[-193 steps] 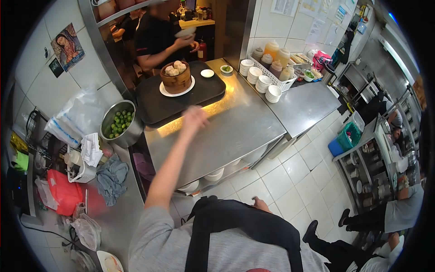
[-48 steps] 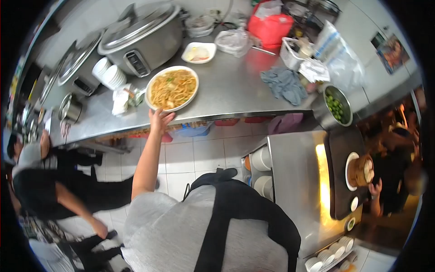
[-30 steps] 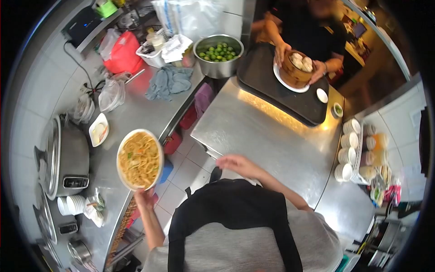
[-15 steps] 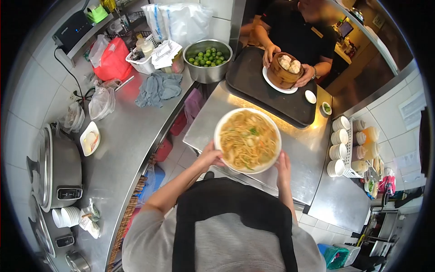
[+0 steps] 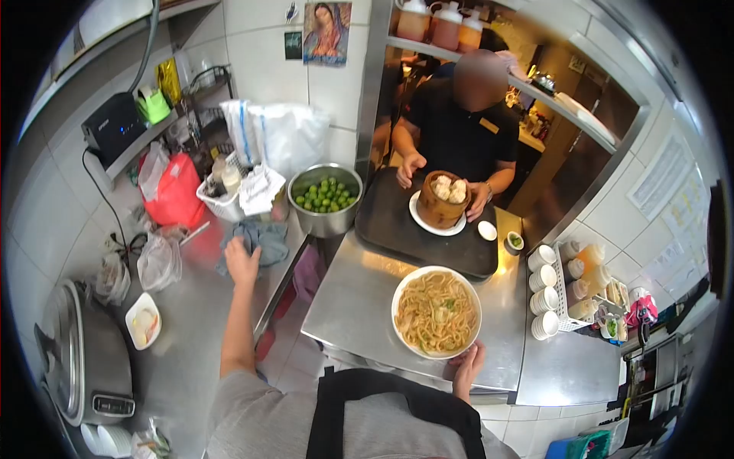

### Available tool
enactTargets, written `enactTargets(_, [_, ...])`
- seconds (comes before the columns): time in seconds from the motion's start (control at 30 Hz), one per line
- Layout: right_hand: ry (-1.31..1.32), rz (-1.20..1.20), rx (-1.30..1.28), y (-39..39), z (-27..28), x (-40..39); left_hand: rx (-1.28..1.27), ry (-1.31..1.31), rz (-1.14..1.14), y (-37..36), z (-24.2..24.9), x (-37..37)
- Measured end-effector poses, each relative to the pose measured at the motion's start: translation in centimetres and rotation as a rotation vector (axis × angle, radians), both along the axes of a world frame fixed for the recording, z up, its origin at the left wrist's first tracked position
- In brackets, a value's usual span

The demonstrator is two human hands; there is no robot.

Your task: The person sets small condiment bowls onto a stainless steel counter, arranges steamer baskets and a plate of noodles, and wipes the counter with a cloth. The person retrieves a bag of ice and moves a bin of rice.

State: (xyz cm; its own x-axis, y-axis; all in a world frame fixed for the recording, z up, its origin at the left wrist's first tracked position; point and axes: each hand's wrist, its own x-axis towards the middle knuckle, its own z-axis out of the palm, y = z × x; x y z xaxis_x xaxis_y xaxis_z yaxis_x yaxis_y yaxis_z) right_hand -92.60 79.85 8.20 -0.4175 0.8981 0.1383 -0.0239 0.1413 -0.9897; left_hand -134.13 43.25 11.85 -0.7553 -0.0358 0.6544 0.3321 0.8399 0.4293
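With the dark tray (image 5: 382,222) taken as the landmark, a rice cooker (image 5: 84,352) is seen farthest to its left, and a small dish of food (image 5: 143,321) is set to the cooker's right, well apart from the tray. A red bag (image 5: 180,191) and a white basket (image 5: 222,200) are placed farther back, also left of the tray. Between these and the tray, the blue-grey cloth (image 5: 271,236) is touched by the left hand (image 5: 243,258), its fingers loosely spread and its thumb held apart. A metal pot (image 5: 327,222) of green fruit is stood just beside the tray's left end. A bamboo steamer (image 5: 443,210) of dumplings is borne on the tray on a white plate (image 5: 417,208), with another person's hands (image 5: 479,200) near it. The noodle plate (image 5: 436,312) is positioned in front of the tray, toward the wearer; its lower right rim is met by the right hand (image 5: 468,363). The fingers there are partly curled, but how firmly the rim is gripped cannot be told. Stacked white cups (image 5: 544,298) and a basket of bottles (image 5: 569,294) are kept to the tray's right.
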Motion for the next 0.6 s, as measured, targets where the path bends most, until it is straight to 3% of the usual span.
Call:
enactTargets(0.2, [-0.005, 0.012, 0.016, -0.1, 0.1, 0.2, 0.085, -0.212, -0.047, -3.6, -5.4, -3.1])
enactTargets(0.27, [-0.010, 0.019, 0.011, -0.1, 0.0, 0.0, 0.423, -0.150, -0.084, -4.4, -6.6, -4.1])
enactTargets(0.43, [0.042, -0.065, 0.063, -0.4, 0.3, -0.4, 0.455, -0.154, -0.032, -4.7, -0.9, -3.3])
enactTargets(0.6, [0.025, 0.002, -0.020, 0.0, -0.1, 0.0, 0.527, 0.114, -0.082, -5.3, 4.0, -3.9])
